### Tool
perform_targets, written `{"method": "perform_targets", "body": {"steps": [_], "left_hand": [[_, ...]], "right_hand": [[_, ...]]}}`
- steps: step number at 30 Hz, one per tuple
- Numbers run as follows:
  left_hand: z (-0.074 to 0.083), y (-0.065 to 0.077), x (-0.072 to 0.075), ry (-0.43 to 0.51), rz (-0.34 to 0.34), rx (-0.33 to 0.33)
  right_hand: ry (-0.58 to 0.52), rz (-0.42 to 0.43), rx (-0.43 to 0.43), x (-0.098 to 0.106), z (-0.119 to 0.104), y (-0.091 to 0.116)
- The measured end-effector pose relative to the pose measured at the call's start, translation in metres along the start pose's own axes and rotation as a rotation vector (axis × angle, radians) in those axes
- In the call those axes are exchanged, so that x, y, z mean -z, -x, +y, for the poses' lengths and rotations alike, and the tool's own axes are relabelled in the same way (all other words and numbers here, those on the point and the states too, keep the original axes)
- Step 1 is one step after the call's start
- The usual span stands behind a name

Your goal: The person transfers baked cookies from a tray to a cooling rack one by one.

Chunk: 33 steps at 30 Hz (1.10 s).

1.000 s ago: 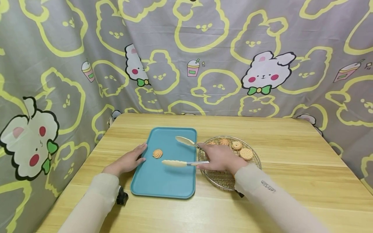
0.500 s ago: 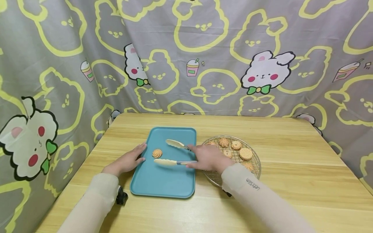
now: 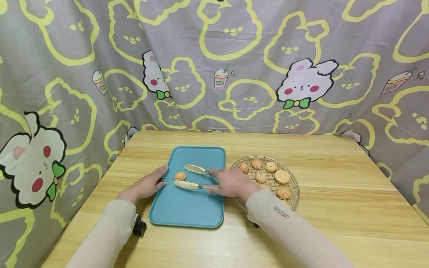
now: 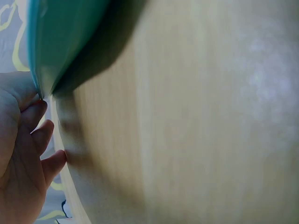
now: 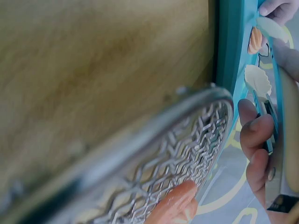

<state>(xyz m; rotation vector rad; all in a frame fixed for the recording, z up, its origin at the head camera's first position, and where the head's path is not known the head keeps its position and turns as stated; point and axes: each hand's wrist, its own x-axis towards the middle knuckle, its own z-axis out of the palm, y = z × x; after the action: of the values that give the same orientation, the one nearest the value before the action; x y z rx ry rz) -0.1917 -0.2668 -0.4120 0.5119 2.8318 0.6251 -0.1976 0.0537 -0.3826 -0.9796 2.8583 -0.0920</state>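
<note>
In the head view a swirled cookie [image 3: 180, 175] lies alone on the blue tray [image 3: 187, 213], near its left side. My right hand [image 3: 231, 182] grips the handles of metal tongs with cream tips [image 3: 186, 185]. The tips stand spread, the nearer one right at the cookie's front edge and the farther one behind and to its right. My left hand [image 3: 145, 185] touches the tray's left edge with relaxed fingers. In the right wrist view the cookie [image 5: 255, 40] shows between the two tong tips, and curled fingers [image 5: 258, 133] wrap the handles.
A round wire rack [image 3: 298, 186] with several cookies [image 3: 282, 177] stands right of the tray, partly under my right forearm. The wooden table [image 3: 338, 186] carries everything. A patterned curtain [image 3: 248, 63] hangs behind and at the sides.
My right hand has moved left with the tongs, from the rack's side over the tray until the tips flank the cookie. More rack cookies now show. The left hand stays at the tray edge.
</note>
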Motion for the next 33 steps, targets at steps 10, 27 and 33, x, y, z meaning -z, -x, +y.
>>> {"method": "perform_targets", "body": {"steps": [10, 27, 33], "left_hand": [[-0.001, 0.000, 0.001, 0.004, -0.008, 0.005], [-0.001, 0.000, 0.000, 0.007, -0.009, -0.002], [-0.001, 0.000, 0.001, 0.008, -0.011, 0.009]], "right_hand": [[0.065, 0.004, 0.001, -0.001, -0.007, -0.003], [0.035, 0.052, 0.015, -0.002, -0.001, 0.003], [0.024, 0.083, 0.022, -0.002, 0.005, 0.008]]}}
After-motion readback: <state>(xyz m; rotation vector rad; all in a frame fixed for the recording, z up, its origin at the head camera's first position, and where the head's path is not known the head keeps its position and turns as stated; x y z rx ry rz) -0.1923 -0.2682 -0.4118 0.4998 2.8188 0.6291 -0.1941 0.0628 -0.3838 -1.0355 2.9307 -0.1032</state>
